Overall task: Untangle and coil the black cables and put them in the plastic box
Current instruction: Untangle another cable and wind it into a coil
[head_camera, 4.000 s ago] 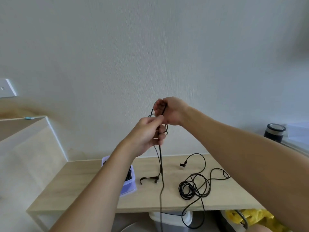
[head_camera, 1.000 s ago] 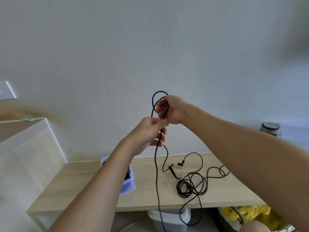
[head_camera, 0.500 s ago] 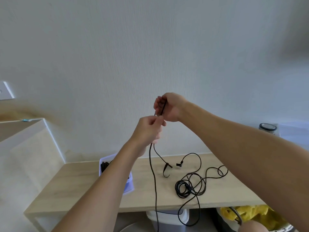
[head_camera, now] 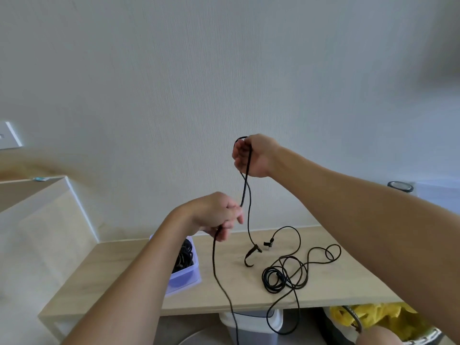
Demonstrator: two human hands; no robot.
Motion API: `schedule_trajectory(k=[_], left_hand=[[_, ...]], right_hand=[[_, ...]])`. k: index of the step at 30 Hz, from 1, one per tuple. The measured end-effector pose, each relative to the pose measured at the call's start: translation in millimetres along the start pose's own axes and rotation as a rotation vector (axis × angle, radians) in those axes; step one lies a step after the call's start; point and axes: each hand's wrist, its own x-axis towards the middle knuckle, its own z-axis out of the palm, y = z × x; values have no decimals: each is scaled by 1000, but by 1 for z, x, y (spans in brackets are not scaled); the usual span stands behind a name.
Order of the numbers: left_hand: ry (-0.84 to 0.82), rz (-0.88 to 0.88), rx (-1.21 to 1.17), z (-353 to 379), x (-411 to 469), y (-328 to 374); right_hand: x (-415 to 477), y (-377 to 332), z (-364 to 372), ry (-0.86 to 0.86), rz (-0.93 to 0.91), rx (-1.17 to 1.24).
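My right hand (head_camera: 254, 155) is raised in front of the wall and grips loops of a black cable (head_camera: 246, 190). Below it and to the left, my left hand (head_camera: 219, 215) pinches the same cable, which runs down past the table's front edge. One free end with a strap (head_camera: 250, 255) dangles just above the table. A second black cable (head_camera: 286, 272) lies tangled on the wooden table (head_camera: 336, 285) at the right. The clear plastic box (head_camera: 189, 272) stands at the left, partly behind my left forearm, with coiled black cables inside.
A white bin (head_camera: 251, 324) and a yellow bag (head_camera: 368, 317) sit under the table. A dark round-lidded container (head_camera: 400, 187) stands at the far right. A raised wooden ledge (head_camera: 32, 192) is at the left, with a wall switch plate (head_camera: 10, 135) above it.
My left hand has slid down the cable, away from my right hand, which stays raised. The dangling strap end has dropped closer to the table.
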Motion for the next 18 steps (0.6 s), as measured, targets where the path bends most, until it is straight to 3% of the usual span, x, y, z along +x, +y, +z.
schedule_trajectory(k=[2, 5, 7, 11, 12, 16, 18], left_hand=[[6, -6, -132, 2, 0, 2], [239, 189, -454, 8, 10, 13], [283, 198, -355, 9, 14, 12], [-108, -55, 49, 2, 1, -6], [-132, -78, 62, 1, -2, -8], [87, 133, -463, 13, 7, 4], [252, 203, -532, 19, 14, 10]], right_hand=[[1, 5, -2, 13, -3, -16], [1, 16, 4, -5, 16, -19], [0, 15, 5, -5, 4, -32], [1, 1, -5, 95, -5, -38], [1, 0, -7, 134, 1, -39], [0, 8, -7, 207, 76, -110], [-3, 10, -6, 197, 87, -125]])
